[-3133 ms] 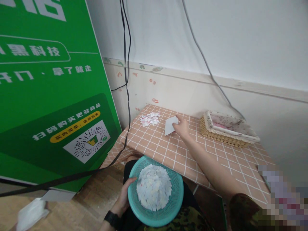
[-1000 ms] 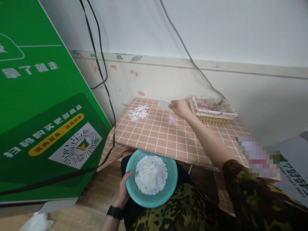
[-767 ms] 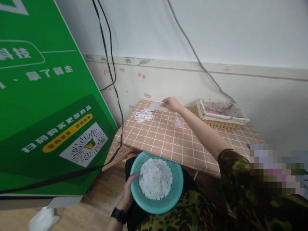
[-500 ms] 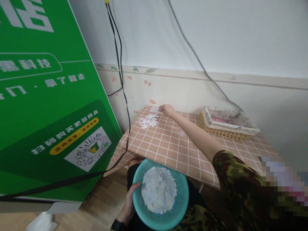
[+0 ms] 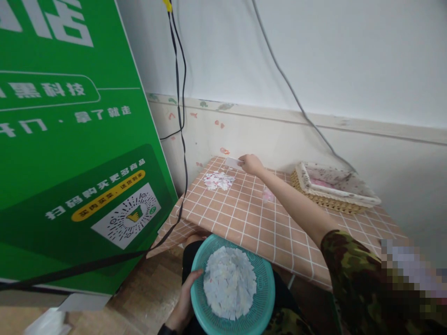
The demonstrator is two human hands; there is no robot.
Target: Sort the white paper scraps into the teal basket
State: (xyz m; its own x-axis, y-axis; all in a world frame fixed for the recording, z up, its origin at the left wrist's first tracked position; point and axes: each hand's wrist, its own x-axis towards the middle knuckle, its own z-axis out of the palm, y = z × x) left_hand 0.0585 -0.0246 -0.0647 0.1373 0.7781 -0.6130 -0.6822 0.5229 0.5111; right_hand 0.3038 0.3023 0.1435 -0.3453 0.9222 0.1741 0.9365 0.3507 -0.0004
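Note:
My left hand (image 5: 186,298) grips the left rim of a round teal plastic basket (image 5: 267,298), which rests on my lap below the table edge. Inside the basket lies a heap of small white paper pieces (image 5: 230,281). My right hand (image 5: 251,164) reaches across the table to its far side, its fingers closed on the right end of a flat white card (image 5: 233,163). Just in front of the card, a loose pile of white and pinkish paper scraps (image 5: 219,181) lies on the checked tablecloth (image 5: 240,209).
A cloth-lined wicker basket (image 5: 335,190) with something pink inside stands at the back right. A small pink packet (image 5: 268,194) lies beside my right forearm. A black strap (image 5: 184,177) hangs in front of the table's left corner. The green printed panel (image 5: 80,186) stands at left.
My right hand has moved slightly with the card, which now shows more clearly beside the paper pile. The whole view has shifted a little. My left hand still holds the teal basket.

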